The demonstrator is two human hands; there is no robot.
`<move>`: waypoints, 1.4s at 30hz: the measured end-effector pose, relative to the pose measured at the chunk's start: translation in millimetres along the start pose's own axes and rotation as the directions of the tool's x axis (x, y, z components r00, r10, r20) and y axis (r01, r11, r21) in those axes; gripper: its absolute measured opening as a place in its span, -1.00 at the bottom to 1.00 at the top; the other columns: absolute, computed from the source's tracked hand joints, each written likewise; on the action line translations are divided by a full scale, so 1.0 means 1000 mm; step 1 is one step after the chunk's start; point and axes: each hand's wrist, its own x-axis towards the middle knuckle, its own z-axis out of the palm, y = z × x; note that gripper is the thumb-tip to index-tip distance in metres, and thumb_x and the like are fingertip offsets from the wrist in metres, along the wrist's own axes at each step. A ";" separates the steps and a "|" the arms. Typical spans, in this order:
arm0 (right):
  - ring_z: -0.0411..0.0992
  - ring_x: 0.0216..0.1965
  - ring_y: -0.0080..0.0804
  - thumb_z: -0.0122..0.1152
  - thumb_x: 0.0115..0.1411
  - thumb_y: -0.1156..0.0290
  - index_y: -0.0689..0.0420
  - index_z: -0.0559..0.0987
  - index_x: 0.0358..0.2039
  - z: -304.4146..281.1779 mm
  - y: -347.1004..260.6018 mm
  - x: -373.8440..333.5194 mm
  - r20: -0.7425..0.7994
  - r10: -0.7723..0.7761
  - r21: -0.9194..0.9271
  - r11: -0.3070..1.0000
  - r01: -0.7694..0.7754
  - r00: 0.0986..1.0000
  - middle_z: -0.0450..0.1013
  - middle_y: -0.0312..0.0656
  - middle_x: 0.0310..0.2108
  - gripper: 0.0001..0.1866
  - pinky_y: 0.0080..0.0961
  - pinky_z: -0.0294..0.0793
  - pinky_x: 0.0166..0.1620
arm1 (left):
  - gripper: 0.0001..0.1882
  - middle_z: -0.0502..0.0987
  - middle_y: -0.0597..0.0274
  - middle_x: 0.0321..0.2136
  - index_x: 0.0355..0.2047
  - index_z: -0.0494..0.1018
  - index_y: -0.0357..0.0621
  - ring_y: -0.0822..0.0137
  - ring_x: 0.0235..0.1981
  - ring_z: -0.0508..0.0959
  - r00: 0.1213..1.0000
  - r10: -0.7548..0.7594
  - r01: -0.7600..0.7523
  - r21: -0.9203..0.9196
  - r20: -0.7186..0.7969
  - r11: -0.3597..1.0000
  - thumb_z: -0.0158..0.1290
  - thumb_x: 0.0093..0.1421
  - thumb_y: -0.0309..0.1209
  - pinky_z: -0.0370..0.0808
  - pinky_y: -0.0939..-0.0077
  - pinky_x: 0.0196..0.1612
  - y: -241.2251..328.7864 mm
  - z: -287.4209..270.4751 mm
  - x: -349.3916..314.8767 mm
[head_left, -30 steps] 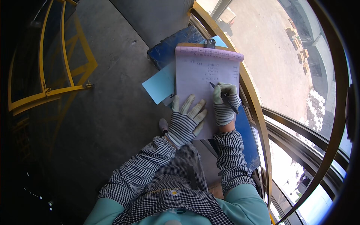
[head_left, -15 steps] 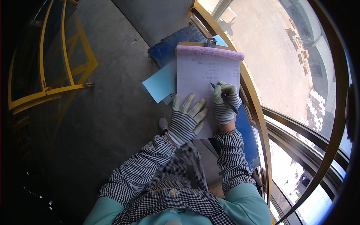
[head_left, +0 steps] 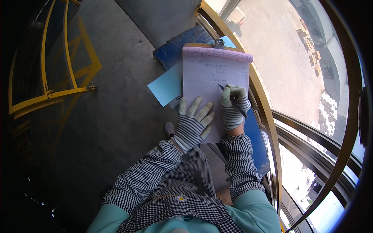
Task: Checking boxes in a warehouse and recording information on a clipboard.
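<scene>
A white sheet of paper (head_left: 204,83) with handwriting lies on a clipboard (head_left: 190,45), under a metal clip (head_left: 219,44) and a rolled-back pink-edged page (head_left: 217,53). My right hand (head_left: 234,106), in a striped glove, grips a dark pen (head_left: 236,105). The pen's tip is at the last line of writing. My left hand (head_left: 193,124), gloved alike, rests flat with spread fingers on the lower left of the sheet. Beneath the clipboard's left side a light blue paper (head_left: 165,87) sticks out.
The clipboard lies on a worn blue surface (head_left: 256,143). A curved yellow rail (head_left: 262,91) and window frames run along the right, with wooden pallets (head_left: 311,54) beyond the glass. A yellow metal gate (head_left: 52,97) stands at the left over the grey floor (head_left: 120,97).
The pen's tip has shifted slightly up and right, and a little more writing shows on the last line. My left hand has stayed in place.
</scene>
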 end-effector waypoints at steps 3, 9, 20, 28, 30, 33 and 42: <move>0.56 -0.33 -0.43 0.28 0.18 0.61 0.15 0.42 -0.44 -0.001 0.005 -0.001 -0.016 -0.019 -0.004 1.000 0.019 1.000 0.50 -0.16 -0.49 -0.81 -0.49 0.55 -0.17 | -0.64 0.43 0.18 0.19 -0.05 0.55 0.04 -0.04 0.32 0.22 1.000 0.003 -0.003 -0.004 0.002 1.000 0.15 0.13 -0.22 -0.17 -0.43 0.35 0.001 0.001 0.001; 0.58 -0.32 -0.42 0.28 0.17 0.62 0.14 0.42 -0.44 -0.001 0.004 -0.001 -0.003 -0.021 -0.020 1.000 0.021 1.000 0.51 -0.14 -0.49 -0.82 -0.49 0.56 -0.19 | -0.63 0.43 0.18 0.20 -0.04 0.55 0.04 -0.03 0.33 0.21 1.000 0.009 -0.009 -0.001 -0.010 1.000 0.15 0.13 -0.22 -0.18 -0.43 0.36 0.000 0.002 0.000; 0.57 -0.34 -0.40 0.27 0.17 0.62 0.13 0.42 -0.44 0.001 0.007 -0.002 -0.027 -0.009 -0.013 1.000 0.008 1.000 0.50 -0.14 -0.50 -0.81 -0.50 0.56 -0.21 | -0.63 0.43 0.19 0.19 -0.05 0.54 0.04 -0.04 0.33 0.20 1.000 0.006 -0.006 0.000 -0.012 1.000 0.15 0.11 -0.22 -0.18 -0.42 0.36 0.000 0.001 0.000; 0.51 -0.47 -0.47 0.25 0.17 0.63 0.13 0.40 -0.45 -0.003 0.006 0.000 -0.073 -0.049 -0.057 0.997 0.045 0.996 0.50 -0.16 -0.51 -0.81 -0.54 0.52 -0.27 | -0.64 0.43 0.20 0.19 -0.06 0.55 0.05 -0.03 0.32 0.21 1.000 0.016 -0.016 0.019 0.007 1.000 0.15 0.12 -0.21 -0.16 -0.41 0.36 0.001 0.001 0.001; 0.53 -0.44 -0.46 0.26 0.16 0.63 0.13 0.39 -0.45 -0.004 0.003 0.001 -0.041 0.016 -0.051 0.999 -0.018 0.999 0.49 -0.16 -0.52 -0.80 -0.53 0.53 -0.26 | -0.65 0.43 0.20 0.19 -0.06 0.55 0.05 -0.03 0.32 0.20 1.000 0.015 -0.015 0.014 -0.003 1.000 0.15 0.12 -0.22 -0.16 -0.41 0.36 0.001 0.002 0.002; 0.56 -0.32 -0.45 0.21 0.18 0.64 0.13 0.40 -0.45 -0.002 0.006 -0.003 -0.114 0.053 0.005 0.999 -0.052 0.992 0.52 -0.15 -0.47 -0.82 -0.48 0.55 -0.13 | -0.66 0.43 0.20 0.19 -0.08 0.55 0.05 -0.02 0.33 0.20 1.000 0.012 -0.012 0.010 -0.014 1.000 0.16 0.12 -0.23 -0.16 -0.40 0.36 0.000 0.001 0.000; 0.55 -0.38 -0.45 0.27 0.16 0.63 0.13 0.41 -0.46 0.001 0.013 -0.001 -0.122 0.005 -0.001 1.000 -0.005 0.992 0.47 -0.18 -0.54 -0.80 -0.52 0.54 -0.21 | -0.67 0.43 0.21 0.19 -0.10 0.55 0.06 -0.02 0.33 0.20 1.000 0.004 -0.005 -0.011 -0.021 1.000 0.16 0.11 -0.24 -0.18 -0.40 0.36 -0.001 0.001 0.000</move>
